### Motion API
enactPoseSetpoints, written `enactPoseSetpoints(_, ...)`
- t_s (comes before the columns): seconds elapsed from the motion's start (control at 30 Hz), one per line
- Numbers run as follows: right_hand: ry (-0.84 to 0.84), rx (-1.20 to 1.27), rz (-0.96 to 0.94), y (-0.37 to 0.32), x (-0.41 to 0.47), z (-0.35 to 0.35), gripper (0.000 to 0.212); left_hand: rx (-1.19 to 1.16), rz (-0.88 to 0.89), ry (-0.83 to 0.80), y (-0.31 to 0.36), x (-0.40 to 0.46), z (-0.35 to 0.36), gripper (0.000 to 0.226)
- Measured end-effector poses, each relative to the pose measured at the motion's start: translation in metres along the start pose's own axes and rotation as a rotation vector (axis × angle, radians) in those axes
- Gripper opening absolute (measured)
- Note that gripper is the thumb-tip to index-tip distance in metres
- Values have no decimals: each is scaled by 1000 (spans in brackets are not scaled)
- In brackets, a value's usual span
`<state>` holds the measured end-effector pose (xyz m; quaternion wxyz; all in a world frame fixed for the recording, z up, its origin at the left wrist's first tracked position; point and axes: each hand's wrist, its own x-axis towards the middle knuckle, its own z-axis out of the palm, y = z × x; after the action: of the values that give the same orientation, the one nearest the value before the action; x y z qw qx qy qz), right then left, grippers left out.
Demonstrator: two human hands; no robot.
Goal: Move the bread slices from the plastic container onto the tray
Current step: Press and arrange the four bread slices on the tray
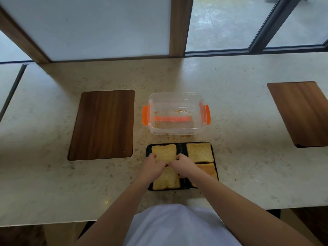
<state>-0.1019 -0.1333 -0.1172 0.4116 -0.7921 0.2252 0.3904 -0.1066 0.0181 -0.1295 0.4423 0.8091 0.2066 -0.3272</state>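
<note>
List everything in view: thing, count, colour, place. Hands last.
bread slices: four, golden brown, on the tray in two rows
tray: one, black, near counter edge, centre
plastic container: one, clear with orange clips, behind the tray, only crumbs inside
wooden boards: two, dark brown, one left, one far right
counter: one, beige speckled
windows: behind the counter
hands: left hand and right hand, both on the far-left slice
</note>
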Motion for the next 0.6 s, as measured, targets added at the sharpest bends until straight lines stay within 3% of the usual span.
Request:
enactPoseSetpoints(0.47,-8,3,-18,-12,1,10,48,62,-48,16,2,-2,-20,76)
enactPoseSetpoints(0.6,-22,23,-13,-9,-1,10,57,106,-29,27,3,-7,-21,73)
